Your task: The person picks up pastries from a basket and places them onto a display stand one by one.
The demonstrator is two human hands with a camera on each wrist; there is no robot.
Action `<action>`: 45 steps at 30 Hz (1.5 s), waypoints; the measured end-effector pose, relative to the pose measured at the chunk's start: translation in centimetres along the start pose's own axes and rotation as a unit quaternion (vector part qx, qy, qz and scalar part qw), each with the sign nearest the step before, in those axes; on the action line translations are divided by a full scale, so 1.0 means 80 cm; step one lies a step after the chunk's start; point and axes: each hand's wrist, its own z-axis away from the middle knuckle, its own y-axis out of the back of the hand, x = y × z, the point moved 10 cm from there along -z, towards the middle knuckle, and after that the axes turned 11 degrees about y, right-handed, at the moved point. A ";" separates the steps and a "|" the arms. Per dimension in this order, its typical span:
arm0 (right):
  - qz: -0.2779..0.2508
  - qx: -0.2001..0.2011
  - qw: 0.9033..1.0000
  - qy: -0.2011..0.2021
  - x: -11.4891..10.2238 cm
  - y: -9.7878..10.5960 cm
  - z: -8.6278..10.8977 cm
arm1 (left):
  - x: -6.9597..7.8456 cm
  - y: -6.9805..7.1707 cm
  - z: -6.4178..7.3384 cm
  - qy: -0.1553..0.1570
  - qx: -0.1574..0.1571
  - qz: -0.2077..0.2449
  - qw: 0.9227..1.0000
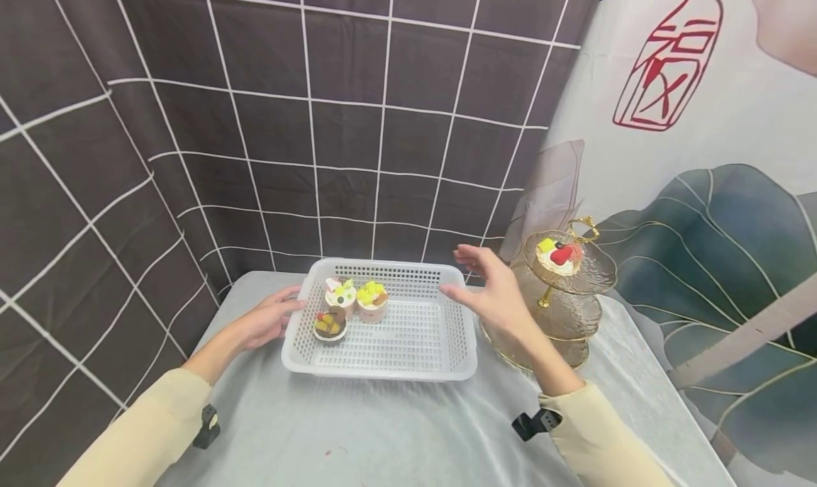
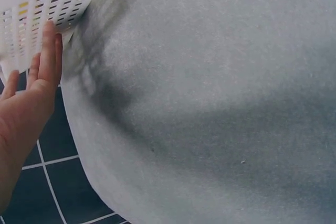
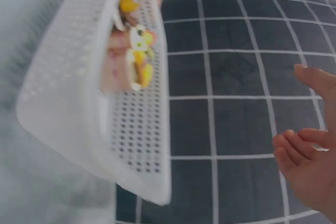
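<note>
A white perforated plastic basket [image 1: 415, 342] sits on the cloth-covered table. Three small cupcakes stand together at its left end: one with brown topping and yellow fruit pieces [image 1: 330, 324], one with white topping [image 1: 341, 295], and one topped with yellow cubes [image 1: 372, 301]. My left hand [image 1: 264, 320] is beside the basket's left wall; in the left wrist view its straight fingers [image 2: 48, 51] lie along the perforated side. Over the right rim, my right hand [image 1: 493, 297] hovers with thumb and fingers spread apart and nothing between them.
To the right stands a tiered glass stand [image 1: 590, 269] with gold trim and a gold handle. A cupcake with a strawberry [image 1: 557, 256] is on its top tier. Behind the table hangs a dark cloth [image 1: 345, 132] with a white grid; pale blue-grey cloth [image 1: 383, 430] covers the tabletop.
</note>
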 end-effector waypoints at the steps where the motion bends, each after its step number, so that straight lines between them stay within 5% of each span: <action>1: -0.001 -0.006 1.000 0.005 0.001 -0.010 -0.002 | 0.000 0.000 0.000 0.001 0.000 0.000 1.000; 10: -0.064 -0.036 0.997 0.001 0.017 -0.097 -0.005 | 0.001 0.001 0.000 0.001 0.002 0.003 1.000; 20: -0.073 -0.066 0.994 -0.041 0.038 -0.175 -0.001 | -0.001 0.000 -0.002 -0.001 0.005 0.005 1.000; 34: -0.108 -0.102 0.985 -0.088 0.040 -0.258 -0.001 | -0.004 0.002 0.000 -0.004 0.001 0.003 1.000; 45: -0.105 -0.129 0.982 -0.095 0.029 -0.297 0.000 | 0.000 0.001 0.001 -0.003 -0.002 0.002 1.000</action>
